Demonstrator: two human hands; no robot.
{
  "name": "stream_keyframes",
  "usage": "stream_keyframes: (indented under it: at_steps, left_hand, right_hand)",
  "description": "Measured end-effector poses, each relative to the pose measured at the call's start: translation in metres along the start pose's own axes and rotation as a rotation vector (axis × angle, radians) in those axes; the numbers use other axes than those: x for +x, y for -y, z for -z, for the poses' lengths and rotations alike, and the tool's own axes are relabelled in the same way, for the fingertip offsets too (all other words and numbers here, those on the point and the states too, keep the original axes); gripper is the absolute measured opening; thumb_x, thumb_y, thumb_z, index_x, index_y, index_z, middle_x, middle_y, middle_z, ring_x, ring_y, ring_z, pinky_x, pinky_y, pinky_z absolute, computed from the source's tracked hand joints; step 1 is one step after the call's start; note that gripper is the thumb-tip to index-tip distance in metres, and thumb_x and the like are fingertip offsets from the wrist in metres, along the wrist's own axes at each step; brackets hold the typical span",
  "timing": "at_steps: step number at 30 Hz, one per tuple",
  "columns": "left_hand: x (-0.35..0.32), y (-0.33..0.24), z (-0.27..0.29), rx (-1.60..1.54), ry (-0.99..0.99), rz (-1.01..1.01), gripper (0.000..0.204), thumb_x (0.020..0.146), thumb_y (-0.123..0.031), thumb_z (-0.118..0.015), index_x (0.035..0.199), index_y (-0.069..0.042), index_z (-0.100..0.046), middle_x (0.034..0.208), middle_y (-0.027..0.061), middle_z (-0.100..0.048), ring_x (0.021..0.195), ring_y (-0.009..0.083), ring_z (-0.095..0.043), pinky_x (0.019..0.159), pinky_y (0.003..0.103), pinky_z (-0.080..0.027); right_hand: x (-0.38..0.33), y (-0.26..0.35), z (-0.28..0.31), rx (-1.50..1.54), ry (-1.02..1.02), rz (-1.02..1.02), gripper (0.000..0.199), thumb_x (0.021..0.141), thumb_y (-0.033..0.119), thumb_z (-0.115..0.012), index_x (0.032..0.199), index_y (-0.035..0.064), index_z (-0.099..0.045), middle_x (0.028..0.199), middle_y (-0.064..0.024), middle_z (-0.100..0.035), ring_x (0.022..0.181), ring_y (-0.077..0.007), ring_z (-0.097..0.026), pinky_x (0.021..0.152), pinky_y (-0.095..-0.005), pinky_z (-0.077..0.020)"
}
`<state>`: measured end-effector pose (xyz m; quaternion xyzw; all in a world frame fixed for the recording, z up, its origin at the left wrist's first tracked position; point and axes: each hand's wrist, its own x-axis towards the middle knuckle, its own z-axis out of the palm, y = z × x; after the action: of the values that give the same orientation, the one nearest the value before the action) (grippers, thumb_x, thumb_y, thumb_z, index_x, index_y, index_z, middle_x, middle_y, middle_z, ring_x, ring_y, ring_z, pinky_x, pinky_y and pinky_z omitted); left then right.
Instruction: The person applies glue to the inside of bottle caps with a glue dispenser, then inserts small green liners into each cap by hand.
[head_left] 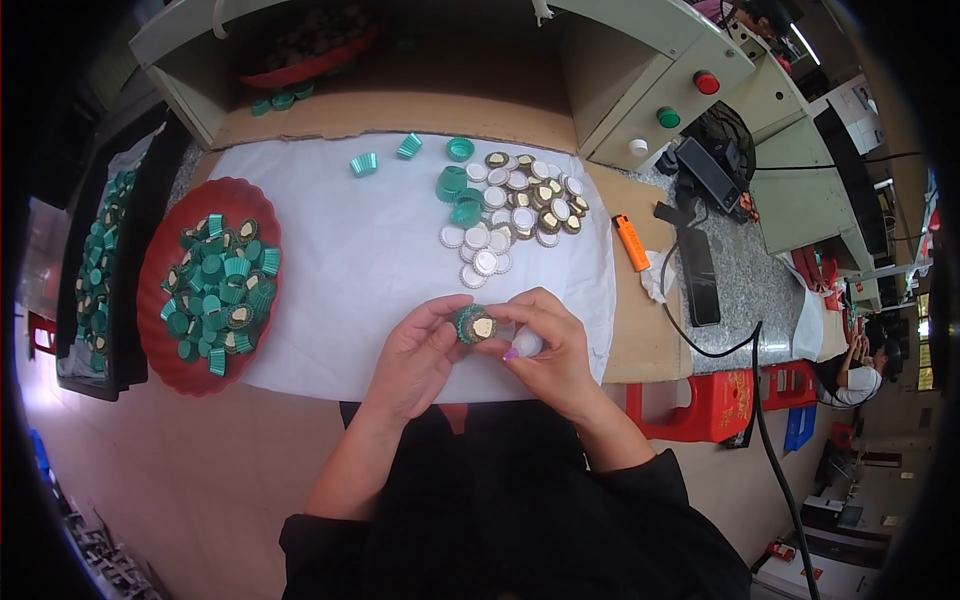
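My left hand (415, 355) pinches a small green fluted cap (470, 325) above the front edge of the white sheet (330, 290). A pale patch shows on the round face of that cap. From the other side, the fingers of my right hand (550, 350) meet the cap's edge. Tucked within my right hand is a small whitish translucent piece (527, 343) with a purple tip, its kind unclear. Beyond my hands lies a cluster of round discs (520, 200), some white side up, others brown with pale patches. Several loose green fluted caps (452, 182) lie beside and beyond them.
At left, a red scalloped tray (155, 300) holds many green caps; a black bin (125, 375) of more stands past it. An orange lighter (631, 243), black phone (700, 280) and cable (757, 400) lie right. A cabinet (640, 110) with buttons rises behind; a red stool (710, 405) stands below.
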<state>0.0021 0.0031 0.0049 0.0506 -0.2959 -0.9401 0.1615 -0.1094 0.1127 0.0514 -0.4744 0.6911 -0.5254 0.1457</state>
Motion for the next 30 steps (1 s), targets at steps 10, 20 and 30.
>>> stream_keyframes:
  at_steps: [10, 20, 30]
  left_hand:
    - [-0.001, 0.0, 0.0005, 0.008, -0.01, 0.001, 0.03, 0.086, -0.014, -0.046, 0.112, -0.001, -0.043, 0.101, 0.0119, -0.055, 0.09, 0.0253, -0.056, 0.085, 0.034, -0.04]
    - [-0.0011, 0.0016, 0.0021, 0.004, -0.004, -0.026, 0.027, 0.086, -0.009, -0.045, 0.111, 0.0, -0.044, 0.099, 0.0124, -0.055, 0.089, 0.026, -0.057, 0.083, 0.034, -0.041]
    - [-0.0029, -0.0011, -0.0013, 0.042, -0.02, -0.006, 0.029, 0.084, -0.013, -0.05, 0.11, -0.002, -0.046, 0.1, 0.0106, -0.055, 0.086, 0.0203, -0.058, 0.08, 0.032, -0.045]
  right_hand:
    - [-0.0005, -0.0022, -0.0009, -0.021, 0.016, 0.003, 0.035, 0.059, -0.002, -0.068, 0.092, 0.0034, -0.059, 0.081, -0.0074, -0.054, 0.074, -0.0172, -0.055, 0.061, -0.0243, -0.045]
    - [0.0004, 0.0006, -0.0041, -0.003, 0.005, 0.007, 0.03, 0.062, -0.001, -0.069, 0.091, 0.0031, -0.06, 0.078, -0.0063, -0.054, 0.071, -0.0141, -0.052, 0.059, -0.0223, -0.0404]
    - [0.0028, 0.0044, -0.0014, 0.007, 0.041, 0.007, 0.034, 0.06, -0.005, -0.067, 0.091, 0.005, -0.062, 0.078, -0.0042, -0.051, 0.07, -0.0127, -0.05, 0.059, -0.0213, -0.0393]
